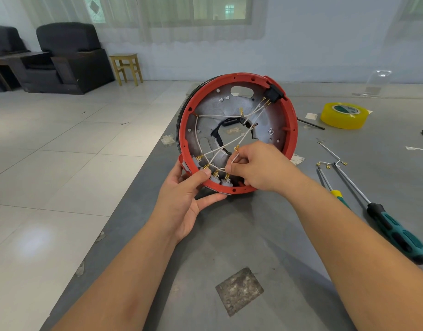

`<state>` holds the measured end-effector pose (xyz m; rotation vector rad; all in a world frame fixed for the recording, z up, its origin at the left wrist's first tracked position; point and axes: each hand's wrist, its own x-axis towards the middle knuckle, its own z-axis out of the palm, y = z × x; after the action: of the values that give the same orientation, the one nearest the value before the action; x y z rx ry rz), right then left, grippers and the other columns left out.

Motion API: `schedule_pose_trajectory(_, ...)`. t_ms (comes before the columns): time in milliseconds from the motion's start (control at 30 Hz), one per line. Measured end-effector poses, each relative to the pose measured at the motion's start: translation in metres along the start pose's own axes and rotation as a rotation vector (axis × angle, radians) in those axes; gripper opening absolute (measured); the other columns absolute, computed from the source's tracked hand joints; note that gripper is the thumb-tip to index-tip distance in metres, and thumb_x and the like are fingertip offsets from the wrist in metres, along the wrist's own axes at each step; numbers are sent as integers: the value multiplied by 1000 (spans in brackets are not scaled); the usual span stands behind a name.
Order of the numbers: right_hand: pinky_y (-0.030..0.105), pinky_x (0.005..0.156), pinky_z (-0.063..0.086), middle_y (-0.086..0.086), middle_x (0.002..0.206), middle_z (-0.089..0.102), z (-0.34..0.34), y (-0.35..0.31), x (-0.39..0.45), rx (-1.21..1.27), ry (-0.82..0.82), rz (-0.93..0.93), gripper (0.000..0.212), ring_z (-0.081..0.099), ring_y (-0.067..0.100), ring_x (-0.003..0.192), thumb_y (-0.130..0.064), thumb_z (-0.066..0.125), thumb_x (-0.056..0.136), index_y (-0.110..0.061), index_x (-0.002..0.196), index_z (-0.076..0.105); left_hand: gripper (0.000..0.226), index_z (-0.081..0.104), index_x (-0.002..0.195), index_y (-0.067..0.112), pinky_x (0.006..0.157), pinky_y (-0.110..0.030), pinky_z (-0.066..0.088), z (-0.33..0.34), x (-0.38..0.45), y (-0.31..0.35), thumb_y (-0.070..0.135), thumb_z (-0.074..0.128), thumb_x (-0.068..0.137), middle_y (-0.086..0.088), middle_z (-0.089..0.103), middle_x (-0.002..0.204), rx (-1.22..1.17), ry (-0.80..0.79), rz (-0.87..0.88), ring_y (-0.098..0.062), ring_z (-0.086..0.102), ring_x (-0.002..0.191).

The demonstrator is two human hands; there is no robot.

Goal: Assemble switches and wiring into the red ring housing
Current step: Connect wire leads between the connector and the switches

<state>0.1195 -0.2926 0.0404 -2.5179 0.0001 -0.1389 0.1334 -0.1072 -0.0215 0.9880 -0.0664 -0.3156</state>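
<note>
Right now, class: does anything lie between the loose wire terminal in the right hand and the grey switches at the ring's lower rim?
Other white wires cross that gap. The right hand pinches the loose wire just above the grey switches; the left hand grips the red ring.

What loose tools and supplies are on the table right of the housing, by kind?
Screwdrivers: 2, dark green handle and yellow-green handle
Tape rolls: 1, yellow
Spare wire bundle with gold ends: 1
Total: 4
</note>
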Motion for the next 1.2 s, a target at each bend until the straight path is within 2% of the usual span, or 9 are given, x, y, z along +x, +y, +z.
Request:
schedule_pose_trajectory(233, 43, 80, 60, 4, 82, 73, -2, 0, 0, -11, -13, 1, 14, 70, 21, 77, -31, 72, 94, -17, 93, 75, 39, 67, 130, 11, 77, -59, 64, 1, 0, 0, -5, 69, 95, -16, 71, 115, -12, 12, 1, -37, 76, 105)
schedule_pose_trajectory(467, 35, 75, 59, -1, 80, 73, -2, 1, 0, -10, -16, 1, 9, 67, 13, 70, -30, 73, 94, -21, 92, 75, 39, 65, 131, 9, 77, -58, 64, 3, -2, 0, -5, 68, 95, -23, 68, 133, -7, 27, 1, -43, 71, 117)
schedule_pose_trajectory(633, 41, 81, 60, 1, 84, 74, -1, -1, -1, -38, -14, -5, 11, 68, 16, 75, -28, 73, 93, -19, 95, 77, 40, 65, 132, 10, 76, -56, 64, 3, -3, 0, -4, 68, 96, -26, 66, 135, -12, 38, -6, -44, 71, 116)
schedule_pose_trajectory(800, 41, 81, 60, 3, 82, 75, 2, -3, 0, -60, -8, 10, 9, 71, 20, 77, -26, 71, 92, -19, 91, 76, 38, 64, 133, 9, 77, -55, 64, 3, -3, -2, -4, 67, 96, -27, 65, 135, -4, 49, 8, -46, 69, 118)
schedule_pose_trajectory(1000, 38, 79, 61, -2, 84, 75, 5, -3, 1, -67, -22, 24, 9, 70, 13, 71, -23, 68, 92, -23, 86, 76, 40, 65, 132, 10, 78, -59, 64, 2, -2, -4, -3, 69, 95, -25, 68, 133, -29, 65, 12, -45, 72, 114)
schedule_pose_trajectory(1200, 41, 77, 61, 3, 85, 76, 8, 1, 1, -46, -6, 28, 13, 72, 19, 73, -26, 69, 91, -15, 89, 75, 39, 66, 130, 13, 78, -59, 64, -1, 2, -6, -2, 71, 94, -24, 69, 132, -30, 59, 15, -44, 72, 113)
